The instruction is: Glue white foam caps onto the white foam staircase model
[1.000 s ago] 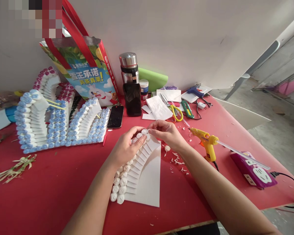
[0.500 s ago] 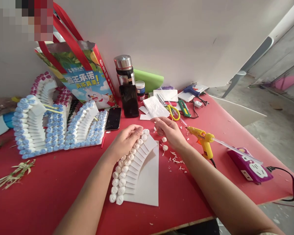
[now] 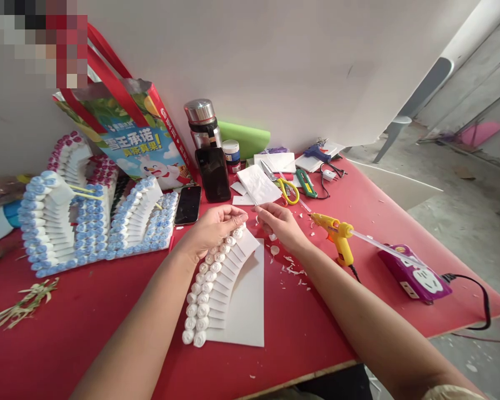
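Thumb and forefinger pressed together, the person's left grip [image 3: 219,225] pinches the far end of a white arch [image 3: 219,289] on the red desk [image 3: 108,333]. The right grip [image 3: 277,222] hangs just beside that end, fingers curled and thumb drawn close; whether it pinches anything is too small to tell.

Two rows of white roses [image 3: 202,309] line the arch's outer edge from near end to far, and this border looks all but complete, though the left hand hides part of the outer row. The pleated inner band and the card [image 3: 250,316] beneath show no roses.

The arch's long axis runs away from the person and slightly to the right, bowing as it goes; the rose edge faces left, the hollow right, and the far end leans toward the right hand.

Near the right wrist lie a loose rose [image 3: 274,250] and white scraps [image 3: 294,269]. Farther right, a yellow glue gun [image 3: 337,236] points its nozzle toward the hands, near a purple power strip [image 3: 414,272]. Scissors [image 3: 289,191] and papers [image 3: 260,186] lie beyond the hands; blue-and-white pieces [image 3: 89,222] stand at left.
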The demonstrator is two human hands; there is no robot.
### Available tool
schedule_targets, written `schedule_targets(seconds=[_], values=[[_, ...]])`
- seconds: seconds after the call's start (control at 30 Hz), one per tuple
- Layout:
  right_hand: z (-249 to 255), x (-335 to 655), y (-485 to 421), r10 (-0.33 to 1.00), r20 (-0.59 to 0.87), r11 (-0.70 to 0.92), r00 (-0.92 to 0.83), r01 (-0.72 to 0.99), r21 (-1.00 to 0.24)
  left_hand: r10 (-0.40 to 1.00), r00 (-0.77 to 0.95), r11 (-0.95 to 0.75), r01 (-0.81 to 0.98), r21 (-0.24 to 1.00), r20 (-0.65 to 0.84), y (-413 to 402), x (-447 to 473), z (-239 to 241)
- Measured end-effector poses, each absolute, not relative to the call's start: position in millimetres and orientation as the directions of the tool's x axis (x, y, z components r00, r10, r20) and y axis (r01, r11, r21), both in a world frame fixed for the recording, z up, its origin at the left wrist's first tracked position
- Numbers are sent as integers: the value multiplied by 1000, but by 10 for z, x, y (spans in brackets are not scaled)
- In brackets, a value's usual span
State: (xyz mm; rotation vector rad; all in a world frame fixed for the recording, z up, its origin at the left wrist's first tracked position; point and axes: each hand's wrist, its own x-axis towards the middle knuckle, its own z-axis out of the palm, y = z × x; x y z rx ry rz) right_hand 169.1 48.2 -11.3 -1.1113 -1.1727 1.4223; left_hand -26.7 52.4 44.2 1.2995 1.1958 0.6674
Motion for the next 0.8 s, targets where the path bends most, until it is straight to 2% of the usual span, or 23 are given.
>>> schedule_targets(seconds=[0.23, 0.8], values=[[-125, 1692, 490, 989, -73, -88, -127, -117, -989, 928, 282, 182, 224, 957, -243, 512, -276, 424], [-97, 1694, 477, 988, -80, -95, -132, -114, -989, 917, 251, 273, 177, 946, -312, 535, -412, 417]])
